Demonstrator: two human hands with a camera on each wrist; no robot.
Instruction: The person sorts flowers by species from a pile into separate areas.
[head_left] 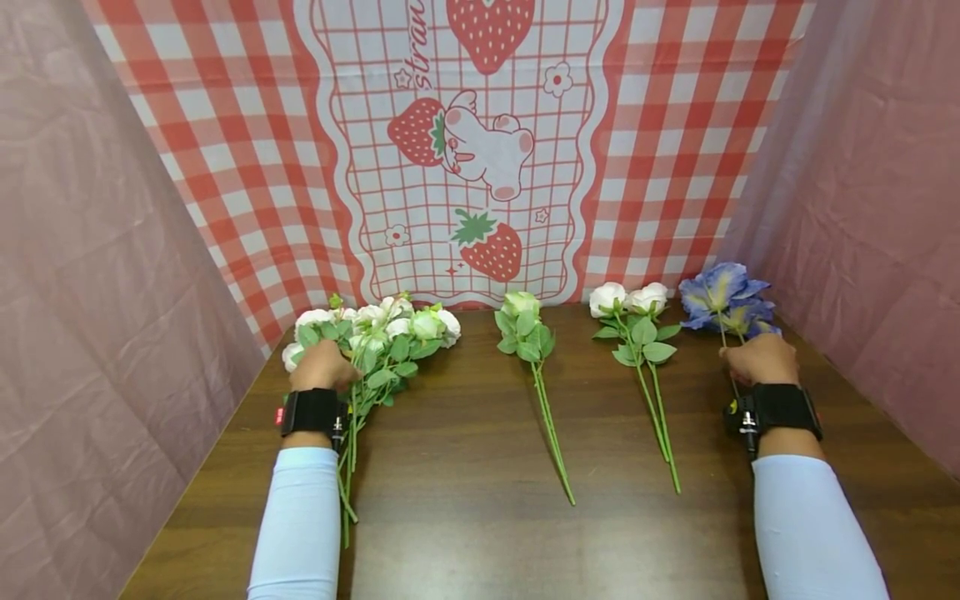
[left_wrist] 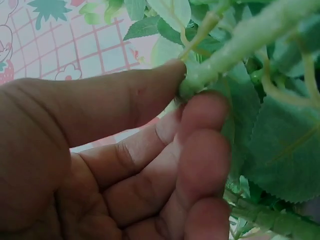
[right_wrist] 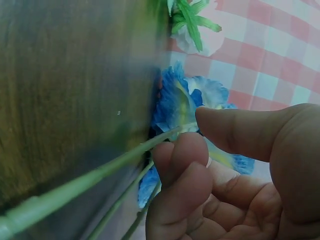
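Note:
On the left of the table lies a bunch of white and pale green artificial flowers with leafy stems. My left hand is at this bunch; in the left wrist view its thumb and curled fingers pinch a thick green stem, with leaves behind. At the far right, my right hand is just below the blue-purple flowers. The right wrist view shows thumb and forefinger pinching a thin green stem below the blue petals. More thin stems run beside that one.
A pale green rose with two long stems lies mid-table. Right of it are two white roses on leafy stems. The brown wooden table meets a red checked strawberry cloth at the back, with pink curtains at the sides.

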